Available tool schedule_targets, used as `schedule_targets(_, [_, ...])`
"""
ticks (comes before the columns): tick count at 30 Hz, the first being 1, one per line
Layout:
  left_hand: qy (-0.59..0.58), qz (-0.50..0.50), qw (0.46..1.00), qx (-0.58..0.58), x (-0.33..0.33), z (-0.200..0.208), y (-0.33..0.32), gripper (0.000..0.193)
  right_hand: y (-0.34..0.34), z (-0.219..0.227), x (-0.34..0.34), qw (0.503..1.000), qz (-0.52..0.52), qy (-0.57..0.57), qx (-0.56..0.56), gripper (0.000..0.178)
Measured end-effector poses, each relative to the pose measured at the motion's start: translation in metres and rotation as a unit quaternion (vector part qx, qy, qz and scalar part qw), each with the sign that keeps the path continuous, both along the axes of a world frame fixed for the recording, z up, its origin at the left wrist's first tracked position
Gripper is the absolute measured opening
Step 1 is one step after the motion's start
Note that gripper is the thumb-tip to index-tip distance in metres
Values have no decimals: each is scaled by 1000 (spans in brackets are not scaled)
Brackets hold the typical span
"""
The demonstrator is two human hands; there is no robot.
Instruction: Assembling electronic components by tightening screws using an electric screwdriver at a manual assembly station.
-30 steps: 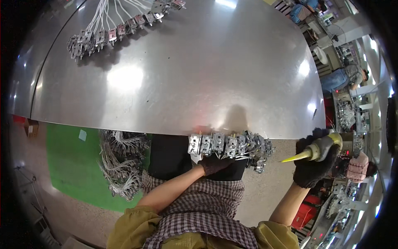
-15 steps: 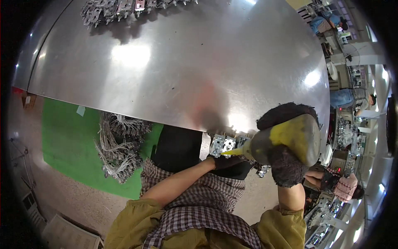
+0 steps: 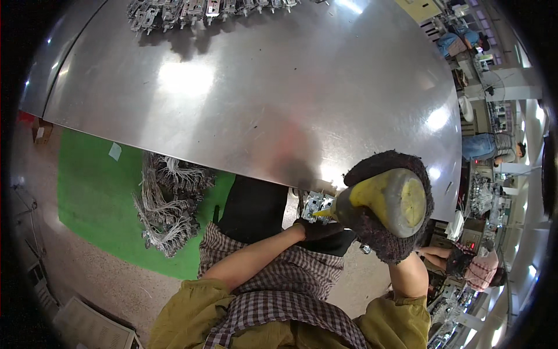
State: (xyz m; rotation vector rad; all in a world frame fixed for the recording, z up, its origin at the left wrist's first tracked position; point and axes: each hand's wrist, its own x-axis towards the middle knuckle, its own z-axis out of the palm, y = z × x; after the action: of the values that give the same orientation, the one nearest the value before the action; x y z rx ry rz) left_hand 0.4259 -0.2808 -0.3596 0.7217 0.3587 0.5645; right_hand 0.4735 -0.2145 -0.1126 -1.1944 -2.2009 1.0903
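My right hand, in a dark fuzzy glove, is closed around a yellow squeeze bottle with a worn grey base. The bottle is tipped over, base up to the right, and its thin yellow nozzle points left onto small silver metal mechanisms beside the table's near edge. Below these lies my left hand, in a dark glove, curled against their lower side. The bottle and my right hand hide part of its fingers and some of the metal parts.
A shiny metal table spans the front, with a row of similar metal mechanisms at its far side. Bundles of grey wires lie on a green mat at left. Several people work at benches far right.
My right hand and the bottle have shifted left, and the bottle's base now faces up more. The nozzle tip has moved slightly along the metal mechanisms. My left hand has barely moved.
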Motion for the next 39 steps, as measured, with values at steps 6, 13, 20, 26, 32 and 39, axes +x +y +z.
schedule_targets(6, [133,40,984,114,-3,8,3,66,-5,-101,42,895,131,424,41,83])
schedule_targets(13, [256,2,908,332,18,-35,0,63,17,19,-22,964,-174,167,-113,40])
schedule_targets(20, [256,12,905,339,19,-30,-2,61,19,11,19,969,-198,43,143,49])
schedule_targets(26, [259,15,901,348,18,-29,-3,60,2,22,6,994,-87,42,42,65])
schedule_targets(32, [263,23,895,358,9,-28,0,58,-4,-11,38,982,-49,-125,135,66])
schedule_targets(39, [266,31,890,369,18,-20,-1,56,-9,-25,50,999,13,-9,40,65])
